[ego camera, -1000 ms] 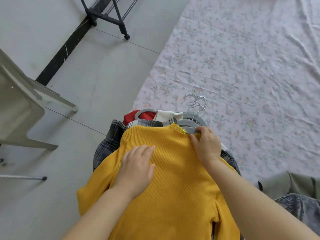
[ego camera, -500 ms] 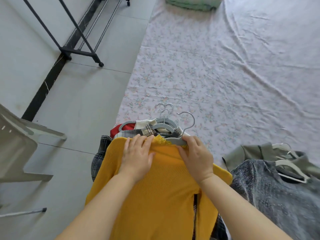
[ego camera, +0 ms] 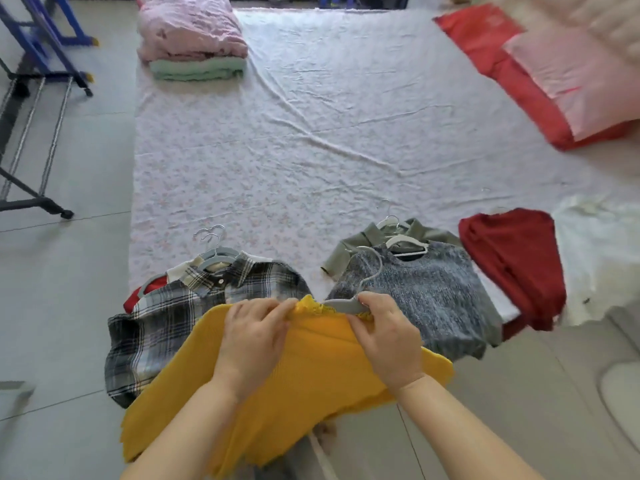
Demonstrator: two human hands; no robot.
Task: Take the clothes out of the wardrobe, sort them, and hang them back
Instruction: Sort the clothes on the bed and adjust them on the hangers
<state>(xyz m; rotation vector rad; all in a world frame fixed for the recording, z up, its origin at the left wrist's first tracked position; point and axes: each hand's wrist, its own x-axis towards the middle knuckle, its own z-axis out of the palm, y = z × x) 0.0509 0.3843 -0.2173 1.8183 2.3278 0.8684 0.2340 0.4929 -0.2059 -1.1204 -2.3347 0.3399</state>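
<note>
**A:** What could go wrong from here?

**B:** The yellow sweater [ego camera: 304, 368] is held up over the near edge of the floral sheet [ego camera: 311, 150], and only its neckline is gripped. The grey hanger [ego camera: 341, 305] sits partly out of the collar. The likely failure is the stretchy knit sliding off one hanger arm, because most of the garment sags toward the person with nothing under it. The bare hook could also snag the grey knit top [ego camera: 426, 292] on the sheet's near edge, just behind the hanger. A hard pull might stretch the lacy collar too.

**A:** And the piles?

**B:** The plaid shirt [ego camera: 180, 317] tops a stack at the sheet's near left corner. If the sweater drops there or onto the knit top, the sorting probably gets muddled.

**A:** How do the hands hold it?

**B:** The left hand [ego camera: 254, 341] has its fingers curled tight and pinches the collar edge. The right hand [ego camera: 388, 337] closes its fingers over the hanger's arm, with the thumb pressing the yellow fabric below. Neither hand is slack.
</note>
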